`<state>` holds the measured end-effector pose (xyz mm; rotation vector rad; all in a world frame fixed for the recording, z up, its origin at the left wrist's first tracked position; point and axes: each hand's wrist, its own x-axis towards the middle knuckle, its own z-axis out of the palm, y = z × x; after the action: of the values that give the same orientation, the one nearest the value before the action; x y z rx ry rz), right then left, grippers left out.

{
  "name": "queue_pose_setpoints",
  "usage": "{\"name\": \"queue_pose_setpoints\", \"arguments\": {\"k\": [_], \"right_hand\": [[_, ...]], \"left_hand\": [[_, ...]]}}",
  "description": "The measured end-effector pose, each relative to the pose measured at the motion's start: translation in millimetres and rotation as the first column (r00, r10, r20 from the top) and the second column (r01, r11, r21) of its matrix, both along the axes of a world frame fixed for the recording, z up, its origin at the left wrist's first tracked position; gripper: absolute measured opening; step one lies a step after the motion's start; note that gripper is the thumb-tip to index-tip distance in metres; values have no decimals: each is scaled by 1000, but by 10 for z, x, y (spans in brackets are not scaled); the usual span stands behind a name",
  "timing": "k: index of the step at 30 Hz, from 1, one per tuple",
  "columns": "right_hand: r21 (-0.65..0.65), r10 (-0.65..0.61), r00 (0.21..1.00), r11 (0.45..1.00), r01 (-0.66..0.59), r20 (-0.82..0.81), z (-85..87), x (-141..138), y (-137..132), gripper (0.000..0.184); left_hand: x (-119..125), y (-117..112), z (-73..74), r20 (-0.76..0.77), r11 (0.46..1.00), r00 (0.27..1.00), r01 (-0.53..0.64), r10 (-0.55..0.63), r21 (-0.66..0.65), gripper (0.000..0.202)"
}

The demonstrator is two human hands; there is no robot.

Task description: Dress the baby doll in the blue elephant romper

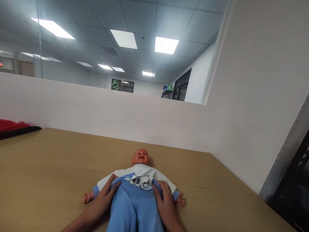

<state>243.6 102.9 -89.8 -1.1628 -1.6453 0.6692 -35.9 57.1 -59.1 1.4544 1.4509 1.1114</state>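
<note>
A baby doll (pixel 140 157) lies on its back on the wooden table (pixel 60 167), head toward the far wall. It wears a white top and light blue overalls (pixel 136 206). My left hand (pixel 106 195) grips the overalls at the doll's left side near the waist, fingers curled into the blue cloth. My right hand (pixel 164 201) holds the other side of the overalls in the same way, fingers closed on the fabric edge. The doll's arms stick out to both sides of my hands.
A white partition wall (pixel 108 112) runs along the table's far edge and a white wall (pixel 253 112) closes the right side. A red and black object (pixel 14 127) lies at the far left of the table.
</note>
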Motion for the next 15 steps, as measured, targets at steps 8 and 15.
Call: {"name": "queue_pose_setpoints", "arguments": {"k": [8,15], "right_hand": [[-195,179,949,953,-233,-260,8,-4,132,71],[-250,261,929,912,-326,-262,74,78,135,71]], "left_hand": [[184,31,35,255,995,966,64,-43,-73,76],[112,56,60,109,993,987,119,-117,-10,88]]}}
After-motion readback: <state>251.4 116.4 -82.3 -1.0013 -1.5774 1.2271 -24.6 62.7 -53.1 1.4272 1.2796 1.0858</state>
